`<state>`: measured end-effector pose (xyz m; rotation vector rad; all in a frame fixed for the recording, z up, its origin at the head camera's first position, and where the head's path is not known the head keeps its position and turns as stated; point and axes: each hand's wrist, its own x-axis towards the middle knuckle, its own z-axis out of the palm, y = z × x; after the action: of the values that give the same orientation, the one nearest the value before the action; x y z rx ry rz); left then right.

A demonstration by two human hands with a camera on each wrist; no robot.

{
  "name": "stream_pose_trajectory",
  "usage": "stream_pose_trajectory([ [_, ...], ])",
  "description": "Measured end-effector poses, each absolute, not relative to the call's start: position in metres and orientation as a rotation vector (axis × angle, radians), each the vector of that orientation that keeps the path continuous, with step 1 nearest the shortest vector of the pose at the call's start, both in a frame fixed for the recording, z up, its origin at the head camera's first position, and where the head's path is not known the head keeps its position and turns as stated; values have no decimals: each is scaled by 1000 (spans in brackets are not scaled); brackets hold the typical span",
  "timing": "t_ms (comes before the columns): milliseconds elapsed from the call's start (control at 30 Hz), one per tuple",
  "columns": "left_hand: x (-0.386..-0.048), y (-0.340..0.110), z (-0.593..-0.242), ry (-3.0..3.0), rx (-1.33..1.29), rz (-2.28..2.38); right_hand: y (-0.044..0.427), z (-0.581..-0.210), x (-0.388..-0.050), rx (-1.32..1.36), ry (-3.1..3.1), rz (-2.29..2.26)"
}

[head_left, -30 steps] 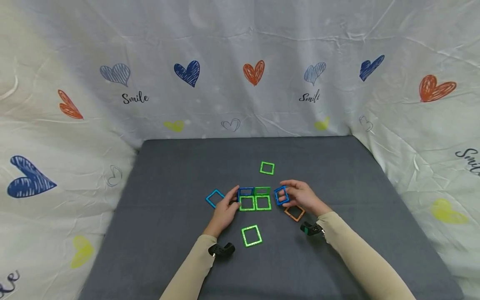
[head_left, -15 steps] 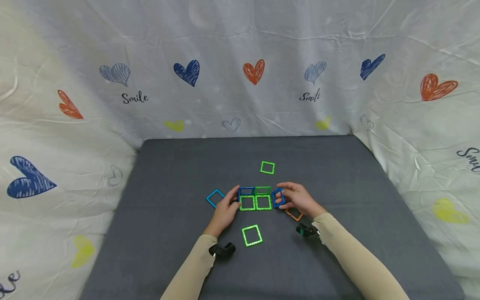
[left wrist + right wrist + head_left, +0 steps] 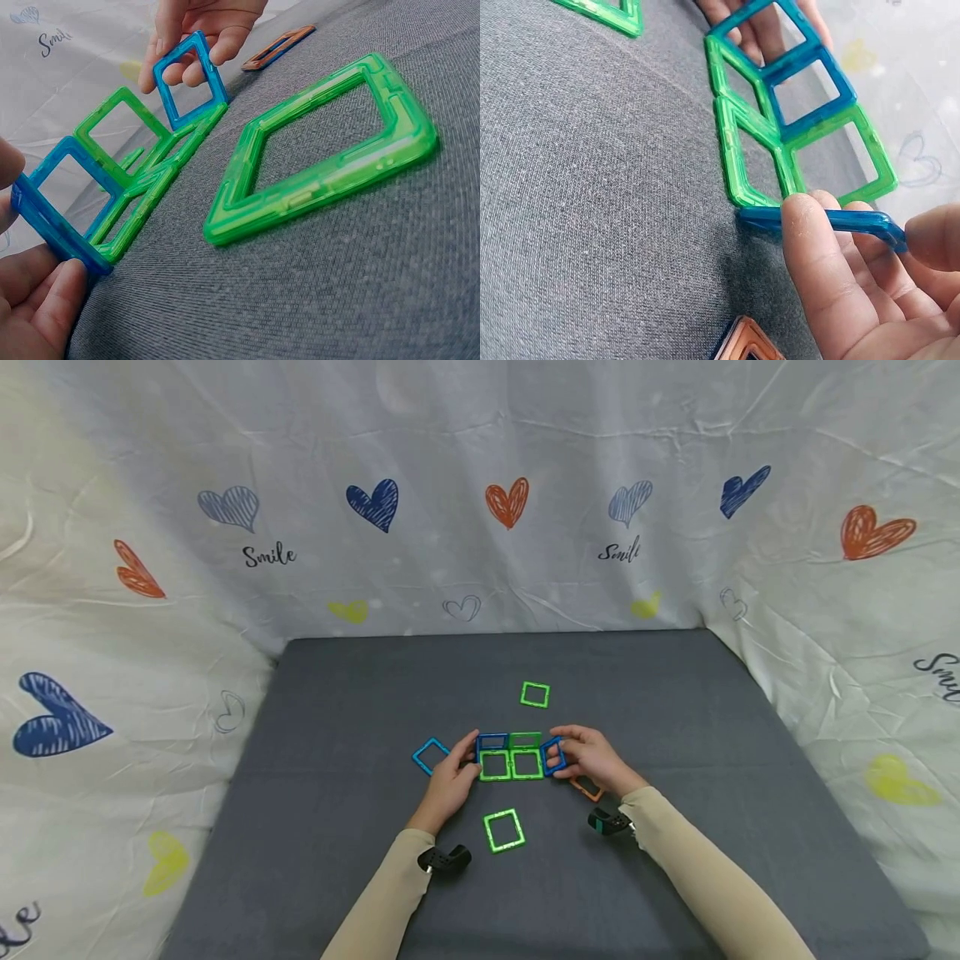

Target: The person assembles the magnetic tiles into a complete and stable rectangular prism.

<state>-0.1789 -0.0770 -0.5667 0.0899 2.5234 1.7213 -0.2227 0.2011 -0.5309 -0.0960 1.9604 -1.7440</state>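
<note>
Two green square frames [image 3: 495, 767] lie side by side on the dark cloth. Along their far edge stand a blue frame [image 3: 492, 742] and a green frame [image 3: 525, 740]. My left hand [image 3: 452, 785] holds another upright blue frame [image 3: 56, 225] at the left end, thumb and fingers on its edges. At the right end, my right hand [image 3: 596, 760] pinches a blue square [image 3: 847, 220] by its edges; its lower edge meets the end of the right green frame in the left wrist view. Fingers cover part of each held square.
A light blue square [image 3: 430, 757] lies left of the left hand. One loose green square [image 3: 535, 695] is farther back, another [image 3: 503, 832] nearer the front. An orange square [image 3: 587, 788] lies partly under the right hand. Hearts mark the white curtain [image 3: 450, 427] behind the table.
My right hand has moved left with its blue square, closing the gap to the joined green frames. My left hand has stayed in place at the left end.
</note>
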Motion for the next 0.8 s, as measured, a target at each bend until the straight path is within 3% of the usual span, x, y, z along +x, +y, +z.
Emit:
stream_pose_trajectory([
  [800,-179,-77,-566,2532,108,1722,194,-533,-226,-86,2098,-1631],
])
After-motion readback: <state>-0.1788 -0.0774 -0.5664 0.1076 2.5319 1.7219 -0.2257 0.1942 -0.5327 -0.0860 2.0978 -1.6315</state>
